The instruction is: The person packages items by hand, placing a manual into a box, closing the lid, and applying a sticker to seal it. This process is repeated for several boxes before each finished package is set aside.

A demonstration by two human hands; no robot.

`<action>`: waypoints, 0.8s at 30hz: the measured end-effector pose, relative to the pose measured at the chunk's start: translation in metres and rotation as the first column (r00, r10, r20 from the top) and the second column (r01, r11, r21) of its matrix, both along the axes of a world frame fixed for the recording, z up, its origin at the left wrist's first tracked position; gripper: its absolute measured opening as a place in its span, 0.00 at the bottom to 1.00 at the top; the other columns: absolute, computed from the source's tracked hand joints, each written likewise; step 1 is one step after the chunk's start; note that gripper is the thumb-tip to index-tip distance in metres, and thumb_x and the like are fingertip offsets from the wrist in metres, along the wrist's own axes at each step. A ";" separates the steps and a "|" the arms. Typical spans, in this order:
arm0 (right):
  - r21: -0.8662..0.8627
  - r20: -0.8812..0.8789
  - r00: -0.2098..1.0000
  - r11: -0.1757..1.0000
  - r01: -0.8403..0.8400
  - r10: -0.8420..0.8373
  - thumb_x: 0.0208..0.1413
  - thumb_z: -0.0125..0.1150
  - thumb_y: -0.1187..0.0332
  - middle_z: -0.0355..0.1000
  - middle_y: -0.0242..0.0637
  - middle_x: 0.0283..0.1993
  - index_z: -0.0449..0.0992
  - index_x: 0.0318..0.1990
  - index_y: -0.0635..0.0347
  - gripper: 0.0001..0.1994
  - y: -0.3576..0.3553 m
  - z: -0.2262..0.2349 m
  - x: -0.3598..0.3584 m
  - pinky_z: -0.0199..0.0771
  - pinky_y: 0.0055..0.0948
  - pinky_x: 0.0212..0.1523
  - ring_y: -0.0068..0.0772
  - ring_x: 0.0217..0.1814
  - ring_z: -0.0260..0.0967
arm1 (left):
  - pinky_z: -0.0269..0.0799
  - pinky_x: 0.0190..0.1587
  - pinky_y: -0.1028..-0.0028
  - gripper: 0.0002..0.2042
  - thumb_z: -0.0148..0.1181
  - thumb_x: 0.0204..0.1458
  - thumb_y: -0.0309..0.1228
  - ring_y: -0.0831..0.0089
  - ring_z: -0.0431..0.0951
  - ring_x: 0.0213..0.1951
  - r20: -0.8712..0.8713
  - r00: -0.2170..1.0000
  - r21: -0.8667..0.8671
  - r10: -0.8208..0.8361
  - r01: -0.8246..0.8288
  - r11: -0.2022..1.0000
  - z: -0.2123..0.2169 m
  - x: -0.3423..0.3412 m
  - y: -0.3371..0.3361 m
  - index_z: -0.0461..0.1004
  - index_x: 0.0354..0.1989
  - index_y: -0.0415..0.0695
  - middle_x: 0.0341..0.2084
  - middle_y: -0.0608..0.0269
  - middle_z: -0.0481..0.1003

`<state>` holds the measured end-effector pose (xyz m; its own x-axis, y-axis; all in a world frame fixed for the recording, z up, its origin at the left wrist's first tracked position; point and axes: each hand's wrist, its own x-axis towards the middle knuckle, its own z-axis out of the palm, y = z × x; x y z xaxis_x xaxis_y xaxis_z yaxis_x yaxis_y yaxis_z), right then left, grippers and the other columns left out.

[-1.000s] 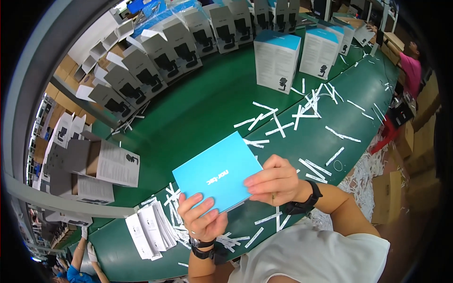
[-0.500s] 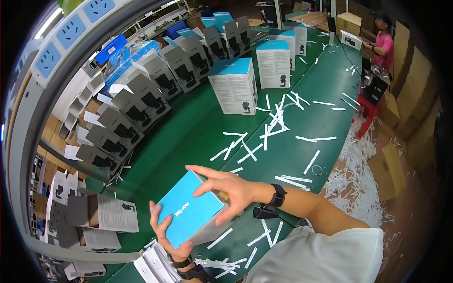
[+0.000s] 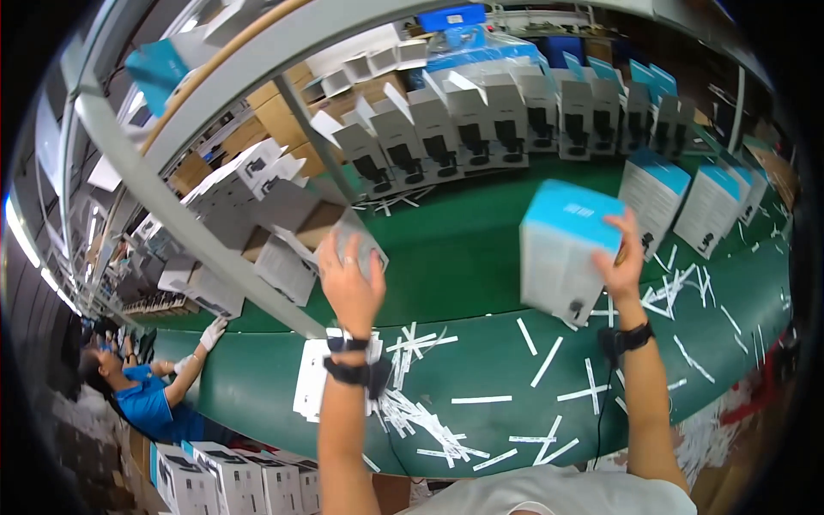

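My right hand grips a white box with a blue top by its right side. The box is tilted a little and slightly blurred over the green table. To the left, my left hand has its fingers stretched out and thumb apart. It reaches up to a grey-white carton with a brown inside; whether the fingertips touch it I cannot tell. Right of the box in my hand stand several similar blue-topped boxes.
A row of open cartons lines the table's far side. White paper strips lie scattered, with a white stack beside them. A metal post slants across the left. A co-worker in blue rests a gloved hand on the table.
The view has swung left. My left hand has let go of the blue-topped box and moved left to the carton. My right hand now holds that box alone, more upright.
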<state>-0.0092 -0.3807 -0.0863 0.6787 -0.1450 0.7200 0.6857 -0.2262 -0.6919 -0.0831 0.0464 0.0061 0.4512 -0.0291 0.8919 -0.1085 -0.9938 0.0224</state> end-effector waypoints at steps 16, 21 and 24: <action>0.081 -0.223 0.958 0.983 -0.166 0.180 0.40 0.79 0.60 0.53 0.41 0.74 0.58 0.68 0.63 0.48 0.009 0.011 -0.042 0.58 0.13 0.29 0.13 0.28 0.55 | 0.77 0.35 0.64 0.17 0.63 0.39 0.25 0.58 0.81 0.36 -0.428 0.891 0.075 -0.150 0.200 0.977 0.019 -0.076 -0.041 0.73 0.41 0.41 0.47 0.57 0.78; 0.088 -0.309 0.736 0.789 -0.608 0.602 0.24 0.85 0.45 0.57 0.46 0.70 0.53 0.69 0.70 0.65 0.053 -0.006 -0.098 0.68 0.35 0.58 0.36 0.59 0.68 | 0.73 0.52 0.63 0.11 0.59 0.46 0.25 0.56 0.77 0.52 -0.431 0.717 -0.047 -0.548 0.589 0.807 -0.002 -0.129 -0.116 0.73 0.39 0.39 0.52 0.51 0.75; 0.098 -0.439 0.682 0.786 -0.611 0.585 0.27 0.84 0.47 0.64 0.45 0.65 0.58 0.66 0.71 0.59 0.041 -0.011 -0.107 0.65 0.39 0.63 0.39 0.63 0.66 | 0.74 0.52 0.59 0.08 0.59 0.47 0.23 0.53 0.77 0.50 -0.225 0.728 -0.114 -0.648 0.641 0.759 -0.003 -0.151 -0.121 0.74 0.36 0.38 0.49 0.50 0.77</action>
